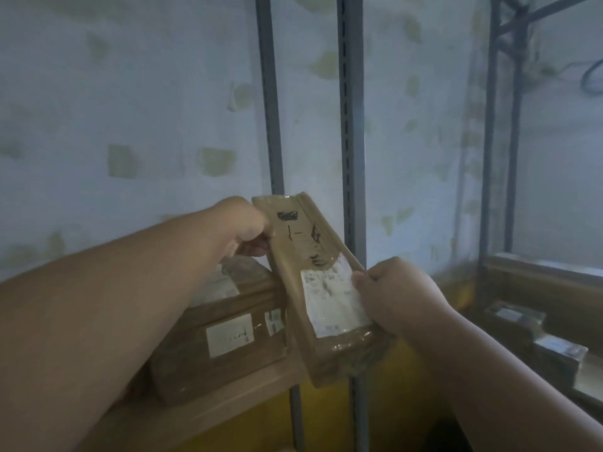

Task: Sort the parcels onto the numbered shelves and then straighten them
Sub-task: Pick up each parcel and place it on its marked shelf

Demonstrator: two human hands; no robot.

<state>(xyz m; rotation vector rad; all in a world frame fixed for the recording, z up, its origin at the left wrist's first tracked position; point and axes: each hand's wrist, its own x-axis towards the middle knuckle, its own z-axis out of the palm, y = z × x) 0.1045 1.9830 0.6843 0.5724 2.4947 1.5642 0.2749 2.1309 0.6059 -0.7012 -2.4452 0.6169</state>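
A long brown cardboard parcel (313, 282), taped, carries black handwriting "1-6" and a white label. It is held tilted in the air between both hands. My left hand (243, 228) grips its far left edge. My right hand (396, 293) pinches its right edge beside the label. Below and left of it, a larger brown parcel (218, 340) with a white label lies on a wooden shelf (208, 406), partly hidden by my left forearm.
Grey slotted uprights (350, 125) of the rack stand just behind the held parcel. A second rack at the right holds a wooden shelf (541, 282) with several small wrapped parcels (561, 350). A stained pale wall is behind. The frame is blurred.
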